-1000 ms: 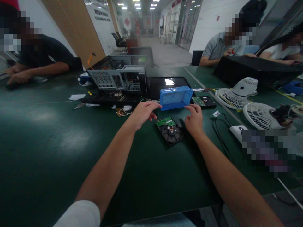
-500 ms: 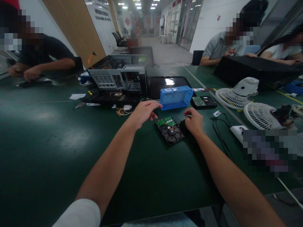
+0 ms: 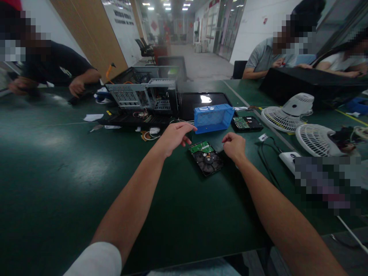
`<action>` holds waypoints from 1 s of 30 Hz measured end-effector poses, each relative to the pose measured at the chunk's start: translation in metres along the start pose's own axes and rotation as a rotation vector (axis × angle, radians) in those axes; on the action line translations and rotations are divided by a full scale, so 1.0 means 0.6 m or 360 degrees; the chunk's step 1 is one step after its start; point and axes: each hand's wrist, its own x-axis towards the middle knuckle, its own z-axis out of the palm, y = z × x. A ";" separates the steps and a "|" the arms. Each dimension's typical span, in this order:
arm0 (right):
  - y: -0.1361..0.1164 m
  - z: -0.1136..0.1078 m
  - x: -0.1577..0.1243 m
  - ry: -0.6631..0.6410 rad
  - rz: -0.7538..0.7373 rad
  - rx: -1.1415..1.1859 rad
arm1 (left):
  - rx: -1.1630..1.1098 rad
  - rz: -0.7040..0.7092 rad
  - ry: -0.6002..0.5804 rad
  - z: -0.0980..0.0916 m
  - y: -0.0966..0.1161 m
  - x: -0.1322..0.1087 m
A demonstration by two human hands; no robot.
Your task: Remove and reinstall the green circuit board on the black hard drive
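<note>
A hard drive (image 3: 207, 163) lies flat and turned at an angle on the green table, its green circuit board uppermost at the far end. Just left of it hovers my left hand (image 3: 176, 138), open, with fingers loosely stretched forward over the table. On the other side is my right hand (image 3: 235, 147), its fingers curled in and pinched together near the drive's right edge. Whatever those fingers hold, if anything, is hidden. A blue plastic bin (image 3: 214, 119) stands tipped on its side just beyond both hands.
A second hard drive (image 3: 247, 123) lies right of the bin. An opened computer case (image 3: 143, 94) stands at the back left, beside a dark flat panel (image 3: 201, 100). White fan parts (image 3: 287, 111) and a power strip (image 3: 290, 161) with cables lie to the right. Other people sit around the table.
My right hand has shifted slightly left, with its fingers curled tighter. My left hand and the drive stay put. The person at the left has moved one hand to the right.
</note>
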 end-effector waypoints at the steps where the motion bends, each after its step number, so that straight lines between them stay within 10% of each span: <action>1: -0.001 0.000 -0.001 0.0000 0.0001 0.0003 | -0.0004 0.0000 -0.0005 0.000 0.000 0.000; 30: -0.022 -0.008 -0.012 0.0083 -0.0245 0.0048 | -0.0143 -0.0024 -0.0051 -0.001 -0.001 0.000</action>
